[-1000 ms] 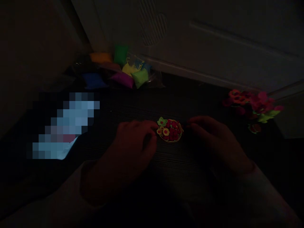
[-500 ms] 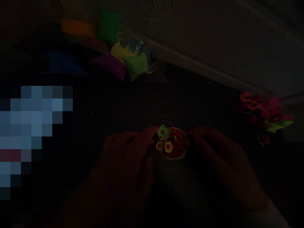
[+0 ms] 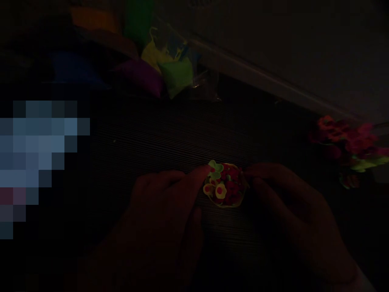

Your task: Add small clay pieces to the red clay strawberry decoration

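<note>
In the dim head view, a small round clay flower piece [image 3: 232, 188] with a thin yellow rim and red filling lies on the dark table. A pale green clay flower [image 3: 215, 169] and several yellow clay flowers [image 3: 220, 191] with red centres sit on its left part. My left hand [image 3: 164, 207] reaches in from the left, index fingertip against the green flower, thumb apart and lower. At the right rim, my right hand [image 3: 288, 207] has its thumb and finger close together; darkness hides what they pinch, if anything.
A heap of pink, red and green clay pieces [image 3: 352, 140] lies at the right. Bags of coloured clay, among them purple [image 3: 142, 77], light green [image 3: 178, 75] and orange [image 3: 94, 20], lie at the back left. A pale raised edge [image 3: 252, 73] runs behind. Blurred blocks cover the far left.
My left index finger has come onto the green flower, which sits slightly turned. The view has shifted a little, with the clay piece and both hands now further right.
</note>
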A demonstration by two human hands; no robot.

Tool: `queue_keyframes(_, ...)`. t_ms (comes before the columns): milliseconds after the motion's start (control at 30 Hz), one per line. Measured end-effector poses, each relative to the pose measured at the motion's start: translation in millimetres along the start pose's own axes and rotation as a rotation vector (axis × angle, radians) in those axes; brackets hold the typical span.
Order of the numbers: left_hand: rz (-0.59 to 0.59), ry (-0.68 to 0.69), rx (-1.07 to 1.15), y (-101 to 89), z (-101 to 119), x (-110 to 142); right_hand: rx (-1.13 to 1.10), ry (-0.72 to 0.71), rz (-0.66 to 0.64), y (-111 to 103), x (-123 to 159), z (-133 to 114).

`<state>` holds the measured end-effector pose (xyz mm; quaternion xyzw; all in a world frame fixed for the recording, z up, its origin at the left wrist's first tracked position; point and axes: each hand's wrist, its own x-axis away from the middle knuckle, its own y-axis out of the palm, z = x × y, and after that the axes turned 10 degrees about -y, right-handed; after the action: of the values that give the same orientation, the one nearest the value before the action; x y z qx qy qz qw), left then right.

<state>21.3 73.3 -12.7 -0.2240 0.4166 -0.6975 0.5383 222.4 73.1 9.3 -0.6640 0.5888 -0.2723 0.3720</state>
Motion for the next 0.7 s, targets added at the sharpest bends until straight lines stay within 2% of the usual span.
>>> queue_keyframes(200,-0.029,-0.032,0.020,-0.8,-1.3,1.4,0.024,-0.028,0.025,1.0,1.6,-1.5)
queue_keyframes(367,-0.032,-0.029,0.044,-3.8,-1.2,-1.2,-0.003,0.108,0.076,-1.1,1.0,1.7)
queue_keyframes(467,-0.038,-0.020,0.040,-4.6,-0.2,-1.8,-0.029,0.140,0.078,-2.9,-0.2,2.9)
queue_keyframes(700,-0.061,-0.020,0.021,-6.0,1.2,-0.2,-0.031,0.044,0.033,-1.2,0.3,2.3)
